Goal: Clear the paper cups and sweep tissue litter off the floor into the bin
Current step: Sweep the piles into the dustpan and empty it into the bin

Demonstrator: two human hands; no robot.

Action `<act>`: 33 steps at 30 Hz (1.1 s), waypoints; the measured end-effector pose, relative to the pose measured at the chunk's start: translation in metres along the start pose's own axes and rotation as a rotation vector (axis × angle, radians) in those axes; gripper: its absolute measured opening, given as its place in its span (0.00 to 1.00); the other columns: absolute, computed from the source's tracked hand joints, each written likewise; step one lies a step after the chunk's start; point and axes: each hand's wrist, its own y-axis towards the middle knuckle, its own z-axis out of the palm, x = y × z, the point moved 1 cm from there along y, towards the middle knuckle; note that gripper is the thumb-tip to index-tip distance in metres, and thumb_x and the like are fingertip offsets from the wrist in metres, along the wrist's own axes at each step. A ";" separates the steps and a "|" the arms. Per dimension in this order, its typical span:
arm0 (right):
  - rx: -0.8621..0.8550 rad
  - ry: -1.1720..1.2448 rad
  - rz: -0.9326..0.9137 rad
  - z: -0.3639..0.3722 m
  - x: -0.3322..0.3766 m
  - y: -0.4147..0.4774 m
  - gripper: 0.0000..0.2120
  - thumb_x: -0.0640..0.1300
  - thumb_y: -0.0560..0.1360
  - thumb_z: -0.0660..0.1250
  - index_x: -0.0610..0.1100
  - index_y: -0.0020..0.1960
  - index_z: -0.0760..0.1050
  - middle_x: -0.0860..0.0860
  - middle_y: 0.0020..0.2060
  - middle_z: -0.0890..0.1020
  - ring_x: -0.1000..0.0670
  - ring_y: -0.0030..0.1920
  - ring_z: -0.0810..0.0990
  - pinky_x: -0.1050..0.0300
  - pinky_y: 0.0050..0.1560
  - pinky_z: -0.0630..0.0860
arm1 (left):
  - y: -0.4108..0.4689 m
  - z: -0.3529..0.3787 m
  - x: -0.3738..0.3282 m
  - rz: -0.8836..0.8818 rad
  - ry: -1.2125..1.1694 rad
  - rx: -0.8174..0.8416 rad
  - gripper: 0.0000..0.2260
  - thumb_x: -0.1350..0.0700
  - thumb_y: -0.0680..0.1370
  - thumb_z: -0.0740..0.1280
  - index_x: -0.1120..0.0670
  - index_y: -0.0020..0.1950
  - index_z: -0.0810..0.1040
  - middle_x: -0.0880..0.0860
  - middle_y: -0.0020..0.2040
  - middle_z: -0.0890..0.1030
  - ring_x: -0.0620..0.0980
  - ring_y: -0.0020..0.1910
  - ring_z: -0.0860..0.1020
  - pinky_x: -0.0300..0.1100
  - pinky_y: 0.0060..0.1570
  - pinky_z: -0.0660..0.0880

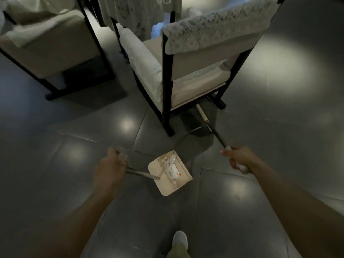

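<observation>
Partly done — left hand (111, 164) grips the dustpan (165, 188), tissue litter (172, 166) already aboard; right hand (238, 157) grips the broom (217, 136) reaching under the chair (195, 67) — bin emptying outstanding.

Ahead of right hand fingers (226, 152): chair (195, 66) legs, low seat close around broom shaft (218, 137). Right of left hand fingers (122, 159): dustpan (165, 186). Ahead of them: open floor (78, 133), second chair (52, 53).
</observation>
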 end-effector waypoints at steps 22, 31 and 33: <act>0.348 -0.306 0.303 -0.042 0.059 -0.013 0.13 0.40 0.73 0.71 0.37 0.55 0.74 0.47 0.23 0.72 0.54 0.18 0.68 0.66 0.19 0.66 | 0.073 0.047 -0.050 -0.088 0.041 0.014 0.11 0.52 0.80 0.61 0.60 0.53 0.69 0.61 0.48 0.77 0.63 0.50 0.76 0.46 0.43 0.67; 0.313 -0.042 0.336 -0.067 0.074 -0.045 0.17 0.40 0.76 0.67 0.37 0.62 0.71 0.46 0.25 0.70 0.56 0.18 0.66 0.67 0.16 0.66 | 0.070 0.045 -0.039 -0.097 0.044 0.017 0.11 0.53 0.79 0.62 0.61 0.54 0.69 0.60 0.48 0.77 0.62 0.50 0.76 0.45 0.42 0.67; 0.263 -0.058 0.271 -0.062 0.076 -0.038 0.14 0.39 0.76 0.67 0.38 0.60 0.72 0.45 0.27 0.70 0.56 0.18 0.66 0.67 0.17 0.66 | 0.070 0.047 -0.038 -0.103 0.053 0.007 0.11 0.53 0.79 0.63 0.61 0.54 0.69 0.61 0.49 0.77 0.63 0.50 0.76 0.45 0.42 0.66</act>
